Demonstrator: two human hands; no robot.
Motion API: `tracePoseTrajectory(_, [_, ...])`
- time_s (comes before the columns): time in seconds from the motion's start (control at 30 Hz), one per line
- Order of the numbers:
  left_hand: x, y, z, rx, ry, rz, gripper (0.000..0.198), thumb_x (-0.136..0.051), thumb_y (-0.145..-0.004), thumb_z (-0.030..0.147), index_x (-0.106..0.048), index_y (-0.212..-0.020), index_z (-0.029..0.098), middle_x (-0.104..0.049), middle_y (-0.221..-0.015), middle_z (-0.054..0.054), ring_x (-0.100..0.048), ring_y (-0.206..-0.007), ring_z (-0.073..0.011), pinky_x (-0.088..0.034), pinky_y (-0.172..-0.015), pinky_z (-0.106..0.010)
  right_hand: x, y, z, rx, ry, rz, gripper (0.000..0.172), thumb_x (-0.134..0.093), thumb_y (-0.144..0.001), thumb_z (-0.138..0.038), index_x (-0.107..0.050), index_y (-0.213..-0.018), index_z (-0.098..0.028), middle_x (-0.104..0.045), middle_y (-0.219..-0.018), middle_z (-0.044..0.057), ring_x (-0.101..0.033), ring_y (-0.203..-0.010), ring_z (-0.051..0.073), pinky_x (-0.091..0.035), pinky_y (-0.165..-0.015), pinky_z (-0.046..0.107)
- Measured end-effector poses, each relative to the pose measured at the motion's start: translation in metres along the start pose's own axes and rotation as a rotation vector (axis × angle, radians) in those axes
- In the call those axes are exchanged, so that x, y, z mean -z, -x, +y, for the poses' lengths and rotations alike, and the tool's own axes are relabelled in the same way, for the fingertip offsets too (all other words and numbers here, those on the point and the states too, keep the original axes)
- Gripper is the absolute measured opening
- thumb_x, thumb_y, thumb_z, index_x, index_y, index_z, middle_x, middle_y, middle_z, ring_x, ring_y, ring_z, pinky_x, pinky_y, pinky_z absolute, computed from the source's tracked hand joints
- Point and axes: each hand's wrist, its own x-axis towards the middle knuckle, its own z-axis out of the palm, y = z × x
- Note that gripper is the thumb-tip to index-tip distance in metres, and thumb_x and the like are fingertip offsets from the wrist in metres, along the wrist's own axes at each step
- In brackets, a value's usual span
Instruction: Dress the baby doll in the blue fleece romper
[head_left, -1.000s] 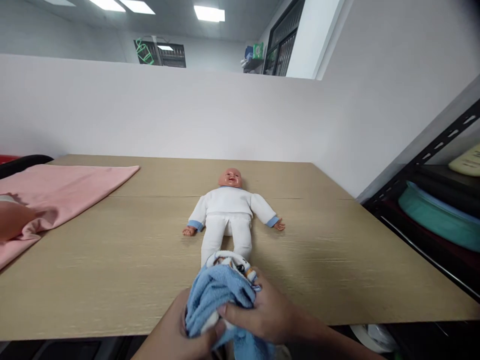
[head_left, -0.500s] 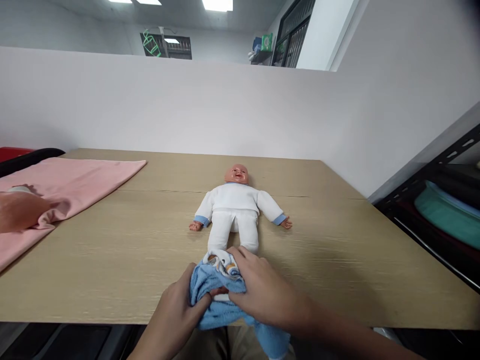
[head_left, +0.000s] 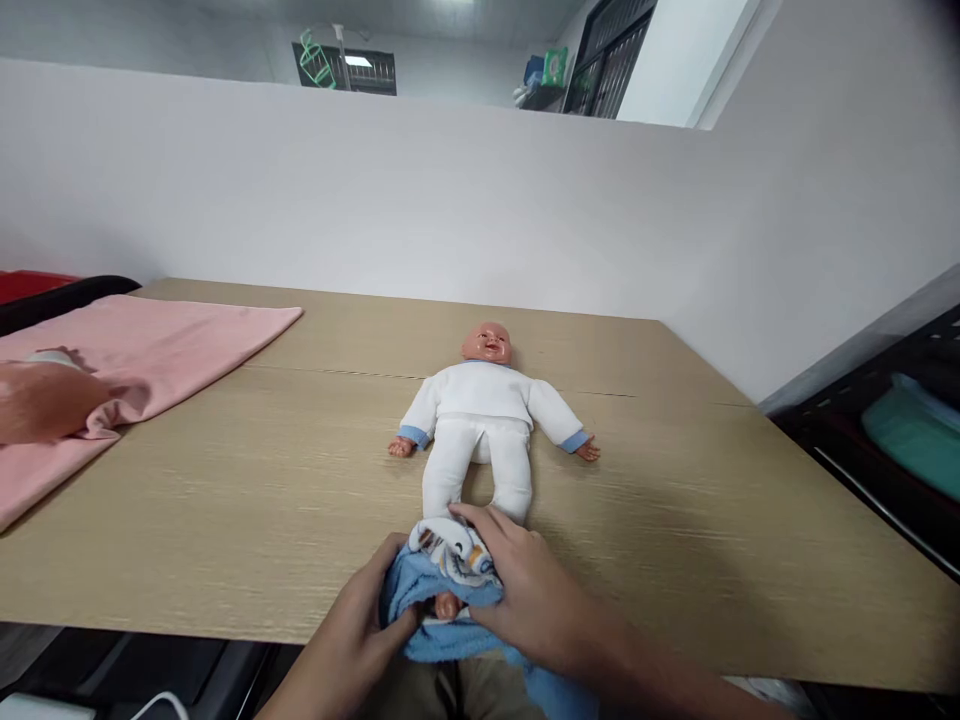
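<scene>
A baby doll [head_left: 484,390] in a white top with blue cuffs lies face up on the table, its legs towards me. Bunched around its lower leg are blue fabric trousers [head_left: 420,585] with a white patterned patch. A bit of the doll's foot [head_left: 448,605] shows inside the gathered opening. My left hand [head_left: 367,615] is closed on the left edge of the trousers, thumb at the opening. On the other side my right hand [head_left: 529,585] grips the cloth, fingers over the top beside the doll's leg. One trouser leg hangs over the table's front edge.
A pink cloth [head_left: 172,340] lies at the left of the wooden table [head_left: 262,520], with a skin-coloured doll part [head_left: 49,400] on it. A white wall [head_left: 412,200] rises behind. To the right is a black rack [head_left: 862,430] holding green fabric [head_left: 911,430].
The doll's foot has come into sight inside the trouser opening. My hands keep their grip on the cloth. The whole view has shifted slightly.
</scene>
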Motion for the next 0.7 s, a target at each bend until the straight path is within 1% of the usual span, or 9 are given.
tracePoseTrajectory(0.1, [-0.004,-0.001,0.004,-0.039,0.066,0.022,0.042,-0.065,-0.093,0.028,-0.065,-0.134,0.023,-0.077,-0.134,-0.009,-0.072,-0.123,-0.0301,-0.06,-0.104,-0.038,0.002,0.0,0.002,-0.012,-0.046,0.026,0.071,-0.08,-0.081,-0.017,-0.058,-0.147,-0.026,-0.069,-0.146,0.011,-0.065,-0.135,0.033,-0.049,-0.111,0.044])
tracePoseTrajectory(0.17, [-0.007,-0.004,0.007,-0.099,0.042,0.067,0.039,-0.065,-0.096,0.027,-0.065,-0.135,0.024,-0.074,-0.136,-0.01,-0.07,-0.126,-0.0304,-0.057,-0.109,-0.04,0.002,-0.001,0.005,0.036,-0.087,0.054,0.055,-0.075,-0.082,-0.014,-0.064,-0.134,-0.025,-0.075,-0.133,0.009,-0.07,-0.124,0.03,-0.053,-0.102,0.04])
tracePoseTrajectory(0.27, [-0.01,-0.011,0.009,-0.195,0.002,0.146,0.044,-0.064,-0.098,0.027,-0.061,-0.142,0.024,-0.068,-0.145,-0.013,-0.063,-0.137,-0.0319,-0.05,-0.119,-0.046,0.0,-0.005,0.009,0.093,-0.118,0.08,0.04,-0.067,-0.085,-0.011,-0.067,-0.123,-0.023,-0.078,-0.121,0.007,-0.074,-0.112,0.026,-0.054,-0.092,0.036])
tracePoseTrajectory(0.3, [-0.01,-0.013,0.009,-0.2,0.004,0.152,0.043,-0.063,-0.098,0.028,-0.06,-0.141,0.023,-0.07,-0.14,-0.013,-0.065,-0.133,-0.0317,-0.053,-0.115,-0.046,0.0,-0.006,0.011,0.109,-0.1,0.087,0.038,-0.066,-0.085,-0.011,-0.066,-0.121,-0.023,-0.078,-0.118,0.008,-0.074,-0.109,0.026,-0.054,-0.09,0.035])
tracePoseTrajectory(0.37, [-0.009,-0.018,0.008,-0.165,0.03,0.143,0.035,-0.061,-0.098,0.028,-0.062,-0.133,0.02,-0.075,-0.122,-0.012,-0.073,-0.113,-0.0293,-0.06,-0.099,-0.041,0.0,-0.008,0.013,0.13,-0.033,0.081,0.034,-0.065,-0.085,-0.013,-0.066,-0.118,-0.022,-0.078,-0.112,0.008,-0.073,-0.102,0.026,-0.053,-0.085,0.036])
tracePoseTrajectory(0.43, [-0.003,-0.025,0.007,-0.149,0.057,0.139,0.038,-0.062,-0.095,0.026,-0.061,-0.133,0.019,-0.076,-0.12,-0.011,-0.073,-0.109,-0.0284,-0.061,-0.097,-0.04,0.003,-0.011,0.015,0.131,0.035,0.076,0.028,-0.067,-0.085,-0.018,-0.067,-0.113,-0.021,-0.077,-0.105,0.008,-0.073,-0.095,0.028,-0.052,-0.082,0.037])
tracePoseTrajectory(0.53, [0.013,-0.035,0.007,-0.159,0.051,0.044,0.054,-0.063,-0.096,0.025,-0.056,-0.149,0.02,-0.069,-0.146,-0.015,-0.065,-0.135,-0.0312,-0.051,-0.118,-0.045,0.014,-0.017,0.018,0.157,0.075,0.031,0.026,-0.071,-0.088,-0.03,-0.072,-0.113,-0.025,-0.077,-0.107,0.008,-0.074,-0.099,0.031,-0.055,-0.085,0.038])
tracePoseTrajectory(0.57, [0.021,-0.038,0.008,-0.156,0.033,-0.009,0.054,-0.062,-0.098,0.027,-0.057,-0.151,0.02,-0.066,-0.151,-0.015,-0.062,-0.14,-0.0317,-0.048,-0.122,-0.046,0.02,-0.02,0.019,0.189,0.08,0.006,0.027,-0.072,-0.088,-0.033,-0.075,-0.114,-0.027,-0.077,-0.109,0.008,-0.074,-0.102,0.032,-0.056,-0.089,0.039])
tracePoseTrajectory(0.7, [0.049,-0.052,0.023,-0.173,-0.05,-0.166,0.036,-0.065,-0.102,0.038,-0.076,-0.134,0.024,-0.071,-0.147,-0.012,-0.065,-0.134,-0.0321,-0.048,-0.121,-0.044,0.042,-0.038,0.022,0.323,0.043,-0.059,0.024,-0.067,-0.093,-0.038,-0.079,-0.113,-0.032,-0.077,-0.11,0.006,-0.073,-0.11,0.033,-0.054,-0.101,0.042])
